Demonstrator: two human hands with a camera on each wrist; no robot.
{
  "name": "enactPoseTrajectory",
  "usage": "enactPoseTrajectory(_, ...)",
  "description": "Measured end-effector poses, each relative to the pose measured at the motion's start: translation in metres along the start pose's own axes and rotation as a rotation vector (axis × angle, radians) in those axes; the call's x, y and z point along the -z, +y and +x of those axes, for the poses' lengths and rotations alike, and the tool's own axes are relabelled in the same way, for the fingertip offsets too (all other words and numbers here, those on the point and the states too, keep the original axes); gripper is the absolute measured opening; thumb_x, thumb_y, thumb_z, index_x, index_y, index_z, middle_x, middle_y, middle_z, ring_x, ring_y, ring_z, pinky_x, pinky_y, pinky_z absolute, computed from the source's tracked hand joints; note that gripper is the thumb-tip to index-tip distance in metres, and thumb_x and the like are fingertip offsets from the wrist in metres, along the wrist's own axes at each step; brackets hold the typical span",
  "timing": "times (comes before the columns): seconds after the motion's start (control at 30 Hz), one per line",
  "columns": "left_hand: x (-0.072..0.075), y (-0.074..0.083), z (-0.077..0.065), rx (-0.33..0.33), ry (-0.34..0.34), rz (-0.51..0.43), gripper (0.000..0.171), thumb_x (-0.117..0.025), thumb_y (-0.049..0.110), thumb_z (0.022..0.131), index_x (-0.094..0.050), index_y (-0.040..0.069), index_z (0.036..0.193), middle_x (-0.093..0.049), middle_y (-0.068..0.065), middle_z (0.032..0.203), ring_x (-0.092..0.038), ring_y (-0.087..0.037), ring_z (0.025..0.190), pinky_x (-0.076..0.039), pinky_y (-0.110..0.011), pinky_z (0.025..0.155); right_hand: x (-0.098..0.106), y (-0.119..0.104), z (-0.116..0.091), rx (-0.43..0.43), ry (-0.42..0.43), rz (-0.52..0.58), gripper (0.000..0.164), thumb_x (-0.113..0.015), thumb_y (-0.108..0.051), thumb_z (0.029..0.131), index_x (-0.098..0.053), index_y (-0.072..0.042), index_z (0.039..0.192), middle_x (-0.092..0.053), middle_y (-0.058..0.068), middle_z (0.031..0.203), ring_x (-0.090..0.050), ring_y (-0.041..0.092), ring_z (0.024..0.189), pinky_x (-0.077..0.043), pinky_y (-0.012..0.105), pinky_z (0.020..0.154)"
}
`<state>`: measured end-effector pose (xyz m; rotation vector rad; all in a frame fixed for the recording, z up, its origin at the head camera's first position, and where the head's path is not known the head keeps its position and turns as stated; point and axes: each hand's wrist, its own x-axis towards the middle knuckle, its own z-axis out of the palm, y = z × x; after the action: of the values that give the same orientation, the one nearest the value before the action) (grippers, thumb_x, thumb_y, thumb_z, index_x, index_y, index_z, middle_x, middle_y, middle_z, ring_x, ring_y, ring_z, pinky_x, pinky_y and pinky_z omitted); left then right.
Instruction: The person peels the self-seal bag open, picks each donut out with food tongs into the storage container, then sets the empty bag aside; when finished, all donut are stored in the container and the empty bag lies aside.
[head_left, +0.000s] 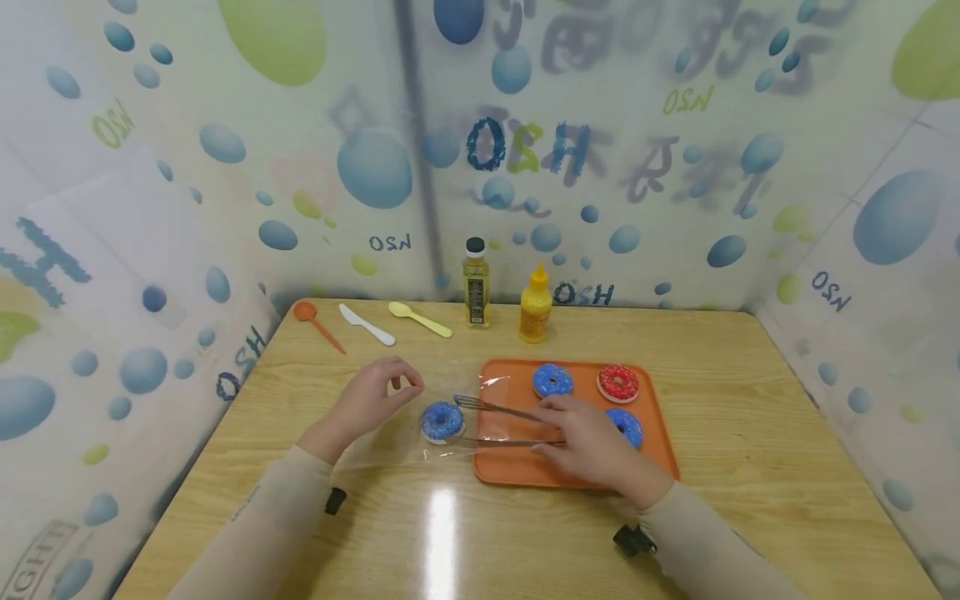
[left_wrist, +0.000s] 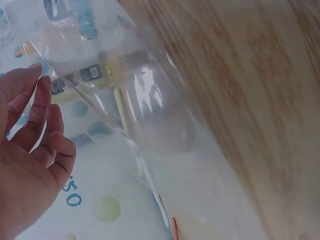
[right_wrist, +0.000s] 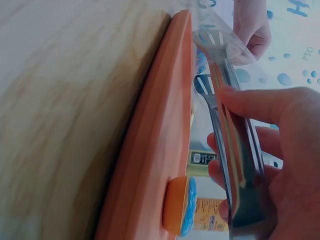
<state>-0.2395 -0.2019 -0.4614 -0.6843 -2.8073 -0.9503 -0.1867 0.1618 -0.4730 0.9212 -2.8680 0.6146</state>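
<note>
My left hand (head_left: 372,401) pinches the edge of a clear plastic bag (left_wrist: 150,105) between thumb and fingertip, as the left wrist view shows. My right hand (head_left: 592,437) holds metal tongs (right_wrist: 232,145), thumb on one arm and fingers round the other. Left of the tray, a blue sprinkled donut (head_left: 442,422) shows at the bag, with the slotted tong tips spread on either side of it. Two more blue donuts, one farther back (head_left: 552,379) and one partly behind my right hand (head_left: 627,426), lie on the orange tray (head_left: 517,473) with a red donut (head_left: 618,383).
Along the back left lie an orange spoon (head_left: 306,312), a white knife (head_left: 367,325) and a yellow spoon (head_left: 420,319). An oil bottle (head_left: 476,287) and a yellow squeeze bottle (head_left: 535,308) stand behind the tray. Printed curtains enclose the table.
</note>
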Motion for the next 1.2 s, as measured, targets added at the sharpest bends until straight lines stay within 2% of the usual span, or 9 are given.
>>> enactPoseTrajectory(0.2, -0.001, -0.001, 0.001, -0.003, -0.003, 0.002, 0.003, -0.074, 0.017, 0.097, -0.075, 0.018, 0.094, -0.071, 0.005, 0.095, -0.058, -0.015, 0.084, -0.049, -0.035, 0.076, -0.002, -0.008, 0.010, -0.022, -0.049, -0.004, 0.053, -0.082, -0.040, 0.089, -0.068, -0.025, 0.137, -0.065, -0.004, 0.127, -0.063, 0.016, 0.113, -0.055, 0.041, 0.097)
enactPoseTrajectory(0.43, -0.001, -0.002, 0.000, 0.004, -0.005, 0.012, 0.005, -0.074, 0.022, 0.097, -0.075, 0.018, 0.096, -0.071, 0.007, 0.096, -0.058, -0.016, 0.084, -0.048, -0.032, 0.075, -0.005, -0.009, 0.012, 0.010, -0.006, -0.001, 0.049, -0.083, -0.034, 0.089, -0.070, -0.022, 0.134, -0.067, -0.002, 0.122, -0.064, 0.015, 0.106, -0.057, 0.040, 0.091)
enactPoseTrajectory(0.57, 0.001, -0.002, -0.002, 0.011, -0.001, 0.010, 0.005, -0.073, 0.023, 0.098, -0.075, 0.019, 0.096, -0.070, 0.007, 0.095, -0.058, -0.016, 0.085, -0.047, -0.032, 0.074, -0.005, -0.006, 0.007, 0.002, 0.010, 0.025, 0.048, -0.082, -0.033, 0.089, -0.069, -0.024, 0.135, -0.067, -0.004, 0.123, -0.064, 0.014, 0.107, -0.057, 0.039, 0.092)
enactPoseTrajectory(0.83, 0.002, -0.003, -0.003, 0.018, -0.018, 0.018, 0.003, -0.073, 0.020, 0.097, -0.074, 0.022, 0.096, -0.070, 0.007, 0.098, -0.058, -0.016, 0.087, -0.048, -0.033, 0.077, 0.005, 0.006, -0.019, -0.008, 0.087, 0.033, 0.054, -0.084, -0.031, 0.088, -0.067, -0.022, 0.138, -0.066, -0.002, 0.122, -0.064, 0.013, 0.104, -0.057, 0.039, 0.086)
enactPoseTrajectory(1.07, 0.004, -0.006, -0.007, 0.004, -0.021, 0.015, 0.004, -0.074, 0.022, 0.097, -0.075, 0.018, 0.095, -0.070, 0.007, 0.098, -0.057, -0.016, 0.087, -0.047, -0.032, 0.077, 0.019, 0.020, -0.046, -0.029, 0.153, 0.047, 0.053, -0.085, -0.029, 0.087, -0.068, -0.025, 0.137, -0.066, -0.006, 0.120, -0.061, 0.009, 0.098, -0.052, 0.032, 0.076)
enactPoseTrajectory(1.2, 0.003, -0.008, -0.009, 0.002, -0.025, 0.018, 0.004, -0.074, 0.020, 0.097, -0.075, 0.018, 0.094, -0.070, 0.008, 0.098, -0.058, -0.016, 0.087, -0.047, -0.032, 0.077, 0.028, 0.030, -0.061, -0.033, 0.174, 0.036, 0.052, -0.085, -0.028, 0.087, -0.068, -0.026, 0.137, -0.066, -0.007, 0.121, -0.064, 0.011, 0.100, -0.054, 0.033, 0.075)
